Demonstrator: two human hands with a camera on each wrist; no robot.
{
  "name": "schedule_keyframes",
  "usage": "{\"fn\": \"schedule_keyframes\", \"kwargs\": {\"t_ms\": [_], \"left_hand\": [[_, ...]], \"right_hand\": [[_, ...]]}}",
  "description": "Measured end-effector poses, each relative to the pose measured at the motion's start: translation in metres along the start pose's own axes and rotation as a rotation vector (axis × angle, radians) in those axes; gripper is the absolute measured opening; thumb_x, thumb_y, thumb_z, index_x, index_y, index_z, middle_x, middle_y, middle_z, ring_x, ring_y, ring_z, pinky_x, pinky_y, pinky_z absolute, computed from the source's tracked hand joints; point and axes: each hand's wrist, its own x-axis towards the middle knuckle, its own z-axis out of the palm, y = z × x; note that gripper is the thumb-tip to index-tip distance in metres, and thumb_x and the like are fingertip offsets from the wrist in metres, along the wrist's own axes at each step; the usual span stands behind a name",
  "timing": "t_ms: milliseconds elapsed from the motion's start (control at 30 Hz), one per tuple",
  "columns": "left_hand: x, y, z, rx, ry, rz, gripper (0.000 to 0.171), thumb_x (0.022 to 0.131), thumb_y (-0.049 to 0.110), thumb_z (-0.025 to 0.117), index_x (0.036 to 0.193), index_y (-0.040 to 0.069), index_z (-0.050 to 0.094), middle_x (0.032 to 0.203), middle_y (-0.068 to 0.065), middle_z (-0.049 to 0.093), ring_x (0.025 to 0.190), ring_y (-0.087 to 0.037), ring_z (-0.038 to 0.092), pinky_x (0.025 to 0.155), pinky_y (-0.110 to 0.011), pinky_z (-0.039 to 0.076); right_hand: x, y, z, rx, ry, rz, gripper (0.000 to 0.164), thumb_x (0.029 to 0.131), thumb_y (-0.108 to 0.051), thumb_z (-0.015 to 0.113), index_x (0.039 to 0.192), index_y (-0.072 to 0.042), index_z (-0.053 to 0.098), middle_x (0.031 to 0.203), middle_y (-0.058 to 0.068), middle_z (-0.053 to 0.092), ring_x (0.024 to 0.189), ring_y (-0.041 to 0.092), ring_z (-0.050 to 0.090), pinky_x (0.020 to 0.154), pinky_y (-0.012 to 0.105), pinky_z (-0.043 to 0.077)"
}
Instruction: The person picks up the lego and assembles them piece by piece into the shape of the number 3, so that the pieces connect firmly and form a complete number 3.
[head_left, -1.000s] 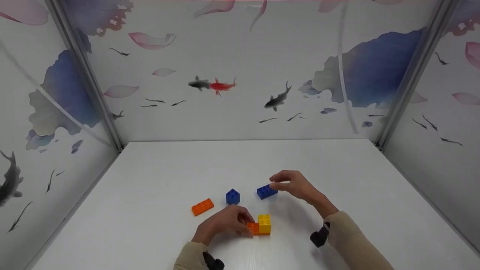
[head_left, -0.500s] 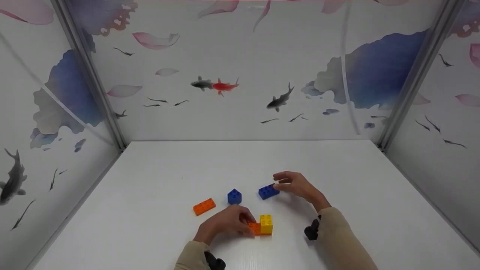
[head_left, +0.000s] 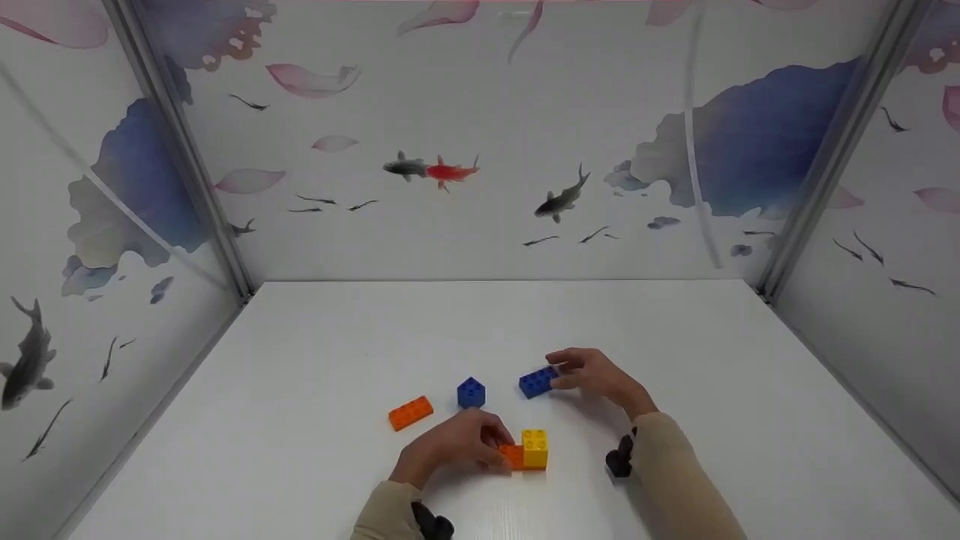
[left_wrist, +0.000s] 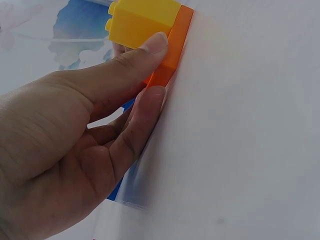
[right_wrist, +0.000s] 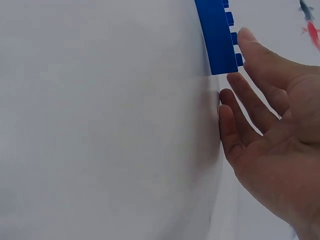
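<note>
My left hand pinches the left end of a flat orange building brick between thumb and fingers. A taller yellow brick is seated on that orange brick's right end, studs upward. Behind these, a long blue brick lies at a slant, studs up. My right hand is at its right end, fingers loosely bent and spread. In the right wrist view, the thumb tip is right at the studs of the blue brick, while the other fingers hang by its end, not wrapped round it.
Another flat orange brick lies on the white tabletop to the left. A smaller blue brick stands just behind my left hand, corner forward. White walls painted with fish and petals enclose the back and sides.
My right hand's thumb has come down closer over the blue brick's end, and its forearm has swung inward to the left. The left hand keeps its hold; the bricks stay put.
</note>
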Motion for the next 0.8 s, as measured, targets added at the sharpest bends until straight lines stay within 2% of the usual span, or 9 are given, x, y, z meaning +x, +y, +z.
{"fn": "schedule_keyframes", "kwargs": {"t_ms": [167, 300, 633, 800], "left_hand": [[0.0, 0.0, -0.001, 0.007, -0.003, 0.012, 0.021, 0.081, 0.025, 0.083, 0.101, 0.021, 0.075, 0.092, 0.005, 0.07, 0.081, -0.014, 0.061, 0.081, -0.029, 0.057], [0.0, 0.0, -0.001, 0.011, 0.004, 0.015, 0.021, 0.081, 0.024, 0.083, 0.101, 0.021, 0.075, 0.092, 0.005, 0.07, 0.081, -0.015, 0.061, 0.082, -0.03, 0.057], [0.0, -0.001, -0.001, 0.009, -0.004, 0.002, 0.022, 0.081, 0.025, 0.083, 0.101, 0.021, 0.075, 0.093, 0.004, 0.07, 0.082, -0.015, 0.061, 0.082, -0.031, 0.057], [-0.001, 0.0, -0.001, 0.006, 0.0, 0.02, 0.022, 0.081, 0.024, 0.084, 0.1, 0.02, 0.075, 0.091, 0.005, 0.07, 0.079, -0.014, 0.059, 0.079, -0.029, 0.055]], "right_hand": [[0.002, -0.003, 0.005, -0.068, 0.027, -0.001, 0.039, 0.09, -0.008, 0.073, 0.127, -0.016, 0.068, 0.135, 0.008, 0.064, 0.129, 0.033, 0.055, 0.115, 0.055, 0.04], [0.002, -0.005, 0.007, -0.098, 0.051, 0.007, 0.037, 0.089, -0.004, 0.073, 0.123, -0.016, 0.07, 0.128, 0.006, 0.067, 0.122, 0.028, 0.059, 0.113, 0.052, 0.044], [-0.007, -0.007, 0.001, -0.11, 0.071, 0.052, 0.032, 0.089, -0.012, 0.075, 0.12, -0.02, 0.071, 0.123, 0.005, 0.068, 0.11, 0.022, 0.062, 0.101, 0.047, 0.054], [-0.011, -0.008, -0.002, -0.115, 0.08, -0.006, 0.033, 0.088, -0.017, 0.077, 0.121, -0.016, 0.07, 0.122, 0.006, 0.069, 0.113, 0.023, 0.063, 0.105, 0.049, 0.051]]}}
